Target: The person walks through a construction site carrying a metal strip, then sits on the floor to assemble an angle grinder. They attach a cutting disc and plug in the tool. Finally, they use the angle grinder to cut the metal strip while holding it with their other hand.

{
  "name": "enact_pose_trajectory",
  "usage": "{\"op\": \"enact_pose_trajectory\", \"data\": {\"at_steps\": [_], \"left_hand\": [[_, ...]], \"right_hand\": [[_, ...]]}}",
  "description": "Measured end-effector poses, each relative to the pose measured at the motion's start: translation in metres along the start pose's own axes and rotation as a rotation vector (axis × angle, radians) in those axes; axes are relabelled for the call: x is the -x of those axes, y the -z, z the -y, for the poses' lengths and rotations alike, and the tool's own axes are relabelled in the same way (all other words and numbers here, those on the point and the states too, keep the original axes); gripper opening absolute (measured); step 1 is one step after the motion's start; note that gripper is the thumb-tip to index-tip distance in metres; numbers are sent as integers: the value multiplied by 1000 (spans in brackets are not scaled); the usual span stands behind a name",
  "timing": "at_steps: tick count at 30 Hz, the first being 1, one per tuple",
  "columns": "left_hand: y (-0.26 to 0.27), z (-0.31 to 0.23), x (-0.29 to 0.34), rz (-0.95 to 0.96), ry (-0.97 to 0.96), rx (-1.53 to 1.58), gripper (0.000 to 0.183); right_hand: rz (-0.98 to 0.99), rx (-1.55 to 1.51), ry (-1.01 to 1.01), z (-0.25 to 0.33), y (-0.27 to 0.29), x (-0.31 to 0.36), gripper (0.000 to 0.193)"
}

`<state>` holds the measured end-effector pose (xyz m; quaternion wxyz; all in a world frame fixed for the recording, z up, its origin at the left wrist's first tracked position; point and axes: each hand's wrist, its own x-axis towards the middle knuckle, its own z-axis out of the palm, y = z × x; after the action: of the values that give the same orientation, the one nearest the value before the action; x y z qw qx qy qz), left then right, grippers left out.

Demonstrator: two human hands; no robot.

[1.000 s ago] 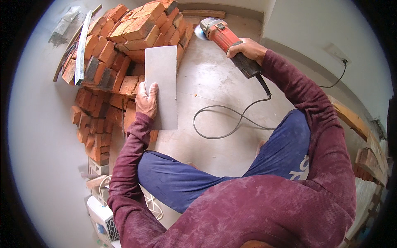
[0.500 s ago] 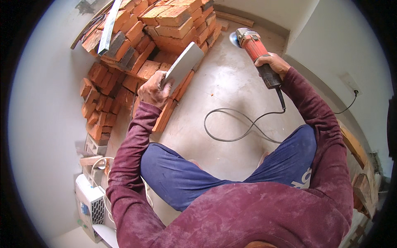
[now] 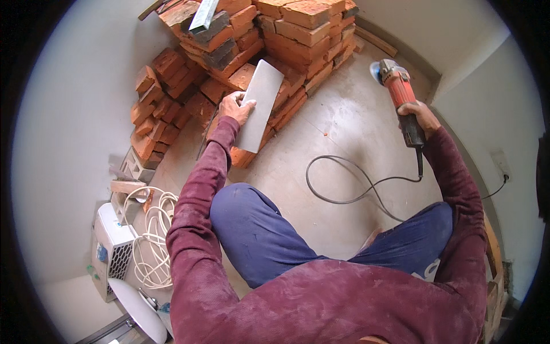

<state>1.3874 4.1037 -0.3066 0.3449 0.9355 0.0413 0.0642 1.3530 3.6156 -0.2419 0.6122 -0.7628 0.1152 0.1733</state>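
My left hand (image 3: 236,109) grips a flat, light grey tile strip (image 3: 261,106) by its left edge, fingers closed and thumb on its face. The strip is tilted, its broad side facing up, in front of the brick stack. In my right hand (image 3: 423,118) is a red and black angle grinder (image 3: 400,94), held by its body above the floor. Its disc (image 3: 375,72) points away from me and looks blurred. A black cord (image 3: 338,200) runs from the grinder's rear and loops on the floor. Tile and grinder are well apart.
Stacked orange bricks (image 3: 303,43) rise ahead and left, with a metal bar (image 3: 204,14) on top. White cable (image 3: 150,252) lies coiled near a white box with a honeycomb grille (image 3: 117,252). At the right wall, a plug sits in a socket (image 3: 504,176).
The tile strip has turned so its broad face shows more fully. My view has shifted left, so the bricks, hands and grinder sit further right in the picture.
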Motion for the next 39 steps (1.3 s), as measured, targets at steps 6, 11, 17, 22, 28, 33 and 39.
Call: {"op": "enact_pose_trajectory", "data": {"at_steps": [6, 11, 17, 22, 28, 33, 39], "left_hand": [[8, -11, 8, 77, 58, 237, 36], [29, -30, 22, -112, -197, -92, 44], [5, -19, -10, -215, -278, -273, 36], [-1, -10, -11, -174, -306, -297, 30], [16, -5, 5, 62, -153, -472, 62], [10, 29, 12, -30, -148, -139, 75], [-20, 71, 29, -269, -172, 75, 34]], "right_hand": [[-14, -36, -38, 4, -6, 5, 35], [-9, -20, -51, 8, -14, 5, 35], [13, -10, -37, 8, -18, -1, 36], [-4, -5, -22, 12, -21, 5, 36], [16, -2, -43, 10, -18, 2, 36], [1, 0, -58, 11, -19, 3, 36], [9, -31, -60, 2, -15, -4, 35]]}}
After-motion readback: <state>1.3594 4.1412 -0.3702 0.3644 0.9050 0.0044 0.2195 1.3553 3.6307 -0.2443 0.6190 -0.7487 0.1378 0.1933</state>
